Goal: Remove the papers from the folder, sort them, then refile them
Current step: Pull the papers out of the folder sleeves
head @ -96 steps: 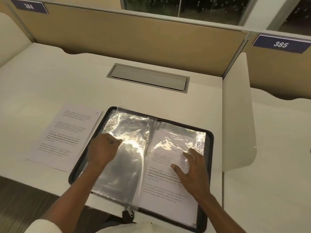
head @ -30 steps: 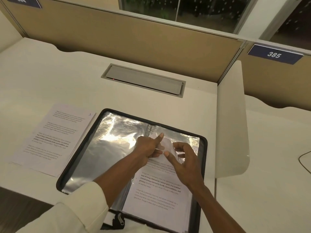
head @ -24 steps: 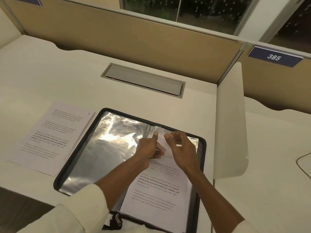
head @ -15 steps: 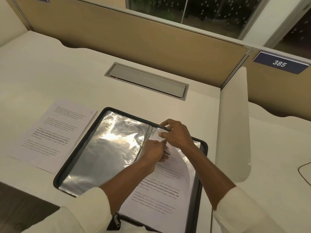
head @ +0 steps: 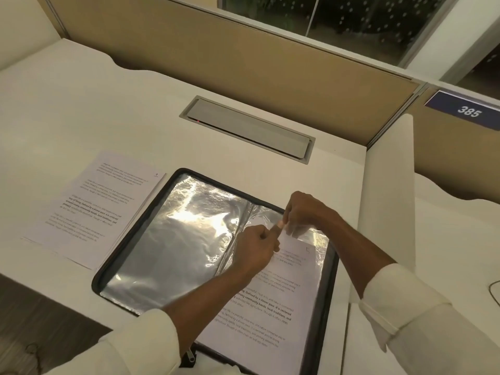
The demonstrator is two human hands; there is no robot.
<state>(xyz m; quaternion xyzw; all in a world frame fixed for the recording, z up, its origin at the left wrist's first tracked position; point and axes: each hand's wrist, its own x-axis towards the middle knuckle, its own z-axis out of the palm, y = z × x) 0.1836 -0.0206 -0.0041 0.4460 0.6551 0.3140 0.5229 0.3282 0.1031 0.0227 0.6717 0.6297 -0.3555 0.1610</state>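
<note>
At clear plastic sleeve (head: 311, 236) mouth, R hand (head: 301, 212) pinches it apart so L hand (head: 255, 246), pinching white printed sheet (head: 270, 307), can w/draw it.

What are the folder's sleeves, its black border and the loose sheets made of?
Sleeves: thin clear plastic film, glossy; crinkled glare, print shows through. Black border: looks like fabric or soft plastic, matt; a zip pull hangs at its near edge; can't tell which. Loose sheets: white paper, matt, black print.
</note>
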